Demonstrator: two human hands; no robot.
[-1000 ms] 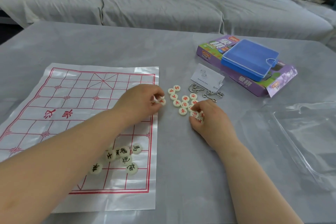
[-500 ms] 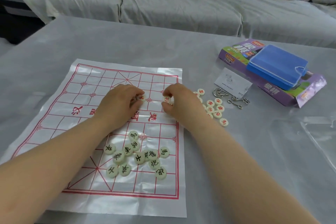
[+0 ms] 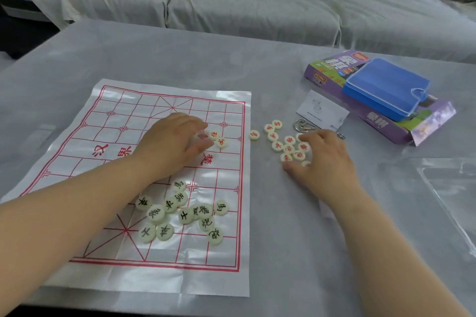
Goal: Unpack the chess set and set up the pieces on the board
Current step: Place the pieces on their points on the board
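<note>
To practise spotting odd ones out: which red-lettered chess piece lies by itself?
The red-lettered piece just off the board's right edge. It touches no other piece; the others sit together by the left hand or clustered at the right hand.

Soft, even daylight, glare on the glossy board (image 3: 134,136), wide-angle edge bowing.

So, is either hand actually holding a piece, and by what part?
Nothing clearly. The left hand rests flat on the board by two red pieces; the right hand covers the loose red pile, its grip hidden.
</note>
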